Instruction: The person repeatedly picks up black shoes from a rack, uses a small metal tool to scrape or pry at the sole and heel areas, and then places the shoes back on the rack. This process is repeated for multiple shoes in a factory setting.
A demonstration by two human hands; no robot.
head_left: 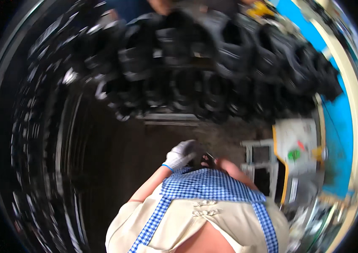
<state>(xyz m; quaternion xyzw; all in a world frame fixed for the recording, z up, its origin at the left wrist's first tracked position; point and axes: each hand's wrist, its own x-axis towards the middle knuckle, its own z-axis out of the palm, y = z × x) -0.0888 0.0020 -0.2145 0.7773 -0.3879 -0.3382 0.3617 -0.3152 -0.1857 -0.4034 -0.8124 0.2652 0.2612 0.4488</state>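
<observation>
In front of my blue-checked apron (212, 183), my two hands are close together. My left hand (180, 154) wears a white glove with a blue cuff, and its fingers curl inward beside a dark patch I cannot identify. My right hand (207, 161) looks dark, perhaps from a glove, with lighter fingertips showing. It is closed, and a thin pale sliver sticks out beside it. What either hand grips is too small and blurred to name.
Ahead, black shoes (183, 88) hang or stand in two long rows on a rack. Dark racks (63, 147) line my left. To the right are a grey metal frame (261, 158), a white panel with yellow edging (297, 137) and a blue surface (339, 143). Another person (130, 8) is beyond the shoes.
</observation>
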